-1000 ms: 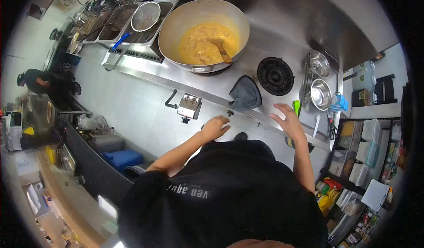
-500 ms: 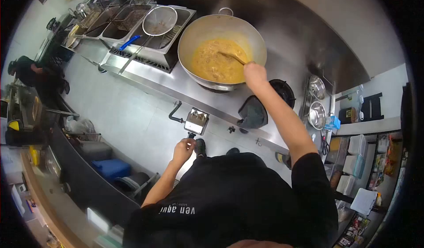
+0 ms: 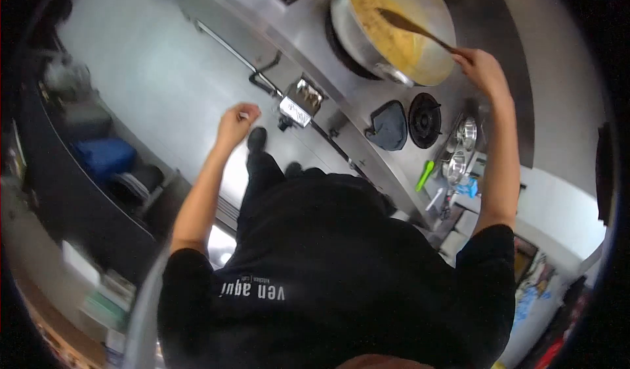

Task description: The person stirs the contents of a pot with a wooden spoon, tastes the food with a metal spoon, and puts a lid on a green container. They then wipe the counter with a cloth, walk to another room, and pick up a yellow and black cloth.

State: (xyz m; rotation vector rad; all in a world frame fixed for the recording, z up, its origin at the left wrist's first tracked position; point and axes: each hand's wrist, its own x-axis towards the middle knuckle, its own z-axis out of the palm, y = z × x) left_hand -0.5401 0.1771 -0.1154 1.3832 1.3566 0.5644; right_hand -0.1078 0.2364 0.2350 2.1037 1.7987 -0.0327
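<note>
My right hand (image 3: pixel 484 72) is closed round the handle end of a wooden spatula (image 3: pixel 420 29), beside the rim of a large metal pan (image 3: pixel 436 50). The spatula's blade lies over yellow food (image 3: pixel 387 31) in the pan, which is tilted. To the left, above the floor, my left hand (image 3: pixel 237 125) has its fingers curled together near a metal box with a black knob (image 3: pixel 302 103). A small pale spot shows between its fingers; I cannot make out whether it is an object.
On the steel counter lie a dark cloth pad (image 3: pixel 388 126) and a black burner (image 3: pixel 425 121). Metal bowls (image 3: pixel 454 169), a bright green-handled tool (image 3: pixel 424 175) and a blue item (image 3: pixel 467 186) are further right. A dark counter (image 3: pixel 72 172) stands at the left.
The view has swung, so the pan appears further up and right, and tilted. My right hand has moved out past the rim with the spatula lifted. My left hand is away from the knob.
</note>
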